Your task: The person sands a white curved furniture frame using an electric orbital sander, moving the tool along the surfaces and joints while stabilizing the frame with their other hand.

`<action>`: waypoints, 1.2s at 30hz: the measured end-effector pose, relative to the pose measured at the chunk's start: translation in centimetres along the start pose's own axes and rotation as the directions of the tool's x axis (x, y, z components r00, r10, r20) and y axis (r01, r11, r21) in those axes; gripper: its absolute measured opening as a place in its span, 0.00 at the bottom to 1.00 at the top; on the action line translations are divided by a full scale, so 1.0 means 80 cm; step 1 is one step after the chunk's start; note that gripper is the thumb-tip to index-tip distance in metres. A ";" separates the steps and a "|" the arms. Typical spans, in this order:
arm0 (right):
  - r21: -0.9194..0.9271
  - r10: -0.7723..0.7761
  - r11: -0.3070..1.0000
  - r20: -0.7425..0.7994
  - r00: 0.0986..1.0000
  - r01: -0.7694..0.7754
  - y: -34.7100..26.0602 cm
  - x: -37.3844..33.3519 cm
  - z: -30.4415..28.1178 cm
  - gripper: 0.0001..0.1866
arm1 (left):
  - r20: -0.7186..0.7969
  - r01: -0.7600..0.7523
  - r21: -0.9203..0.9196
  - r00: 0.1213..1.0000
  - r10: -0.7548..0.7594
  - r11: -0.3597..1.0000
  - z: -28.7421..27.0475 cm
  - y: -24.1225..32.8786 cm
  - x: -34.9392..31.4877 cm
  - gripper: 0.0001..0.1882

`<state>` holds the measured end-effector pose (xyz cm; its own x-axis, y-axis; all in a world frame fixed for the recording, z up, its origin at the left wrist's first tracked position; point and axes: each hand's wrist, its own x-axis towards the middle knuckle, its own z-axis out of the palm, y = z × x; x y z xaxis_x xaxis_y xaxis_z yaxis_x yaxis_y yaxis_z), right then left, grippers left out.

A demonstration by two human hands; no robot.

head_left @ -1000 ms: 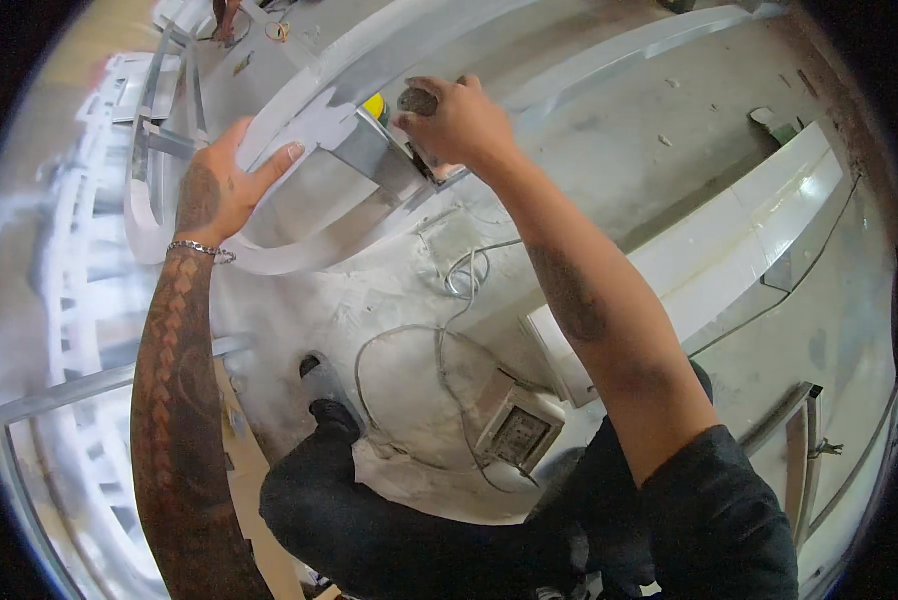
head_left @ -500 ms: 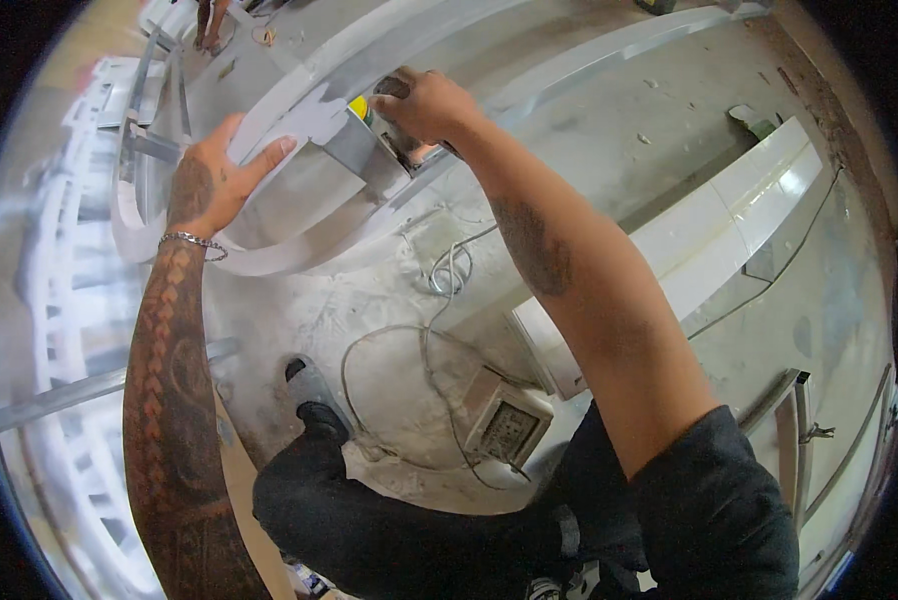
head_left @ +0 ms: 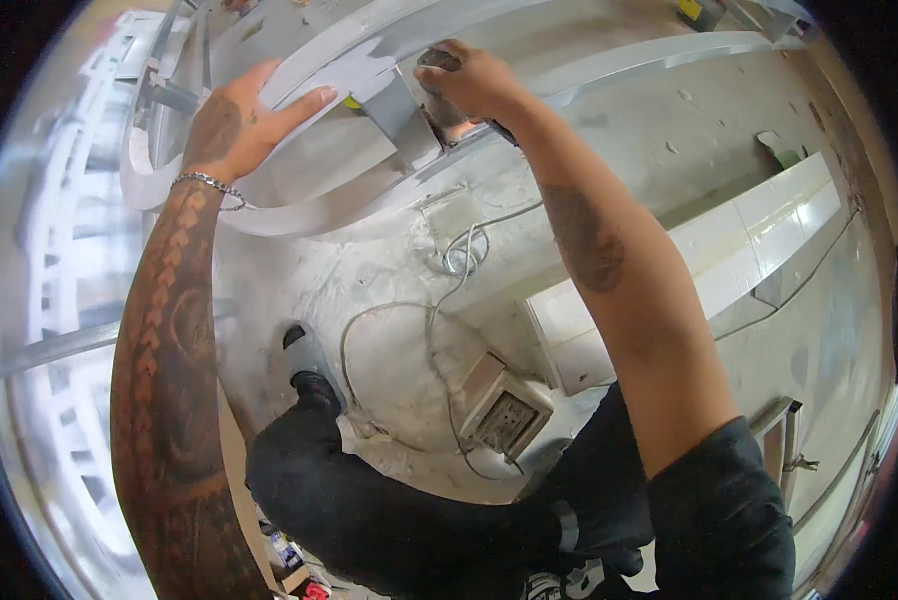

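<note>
A large white curved frame (head_left: 299, 222) stretches across the top of the view, with a pale smooth patch on its upper rim. My left hand (head_left: 244, 120) grips that rim at the left, thumb laid over the top and fingers behind it. At the rim farther right, my right hand (head_left: 479, 82) is closed around a dark grey block (head_left: 439, 60) whose exact kind I cannot make out. Just left of my right hand, a flat grey crosspiece (head_left: 399, 112) joins the frame's two rims. Something yellow (head_left: 352, 102) shows behind the rim, mostly hidden.
A long white tiled panel (head_left: 749, 235) lies at the right. A grey cable (head_left: 431, 330) loops over the dusty floor to a dirty white box (head_left: 509, 415) near my legs. My slippered foot (head_left: 309, 355) is left of it. A metal frame (head_left: 784, 440) stands at the lower right.
The view has shifted, so the frame and both hands appear farther up and right. My right hand with the dark block sits slightly farther right of the crosspiece. Both hands keep their hold.
</note>
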<state>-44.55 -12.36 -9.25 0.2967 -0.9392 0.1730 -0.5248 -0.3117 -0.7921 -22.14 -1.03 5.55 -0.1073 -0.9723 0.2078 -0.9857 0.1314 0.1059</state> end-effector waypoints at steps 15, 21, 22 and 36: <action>-0.017 0.018 1.000 0.032 0.999 -0.017 -0.004 -0.002 -0.004 0.35 | 0.097 0.027 -0.017 0.995 -0.025 1.000 -0.010 0.009 0.000 0.31; -0.079 0.025 0.997 0.024 0.999 -0.023 -0.006 -0.010 -0.003 0.34 | 0.018 0.001 -0.072 1.000 0.000 0.997 -0.002 -0.004 0.002 0.32; -0.076 0.025 0.997 0.024 0.999 -0.023 -0.008 -0.012 -0.003 0.34 | 0.018 -0.007 -0.053 1.000 0.008 0.999 -0.003 -0.006 0.002 0.32; 0.115 0.105 0.988 0.025 0.994 -0.107 0.008 -0.012 -0.035 0.33 | 0.087 0.082 -0.132 0.994 -0.071 0.988 -0.009 0.009 -0.002 0.29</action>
<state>-47.40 -12.07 -8.25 0.2597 -0.9628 0.0744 -0.4581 -0.1906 -0.8682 -22.73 -0.66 6.32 -0.0479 -0.9923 0.1144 -0.9652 0.0754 0.2503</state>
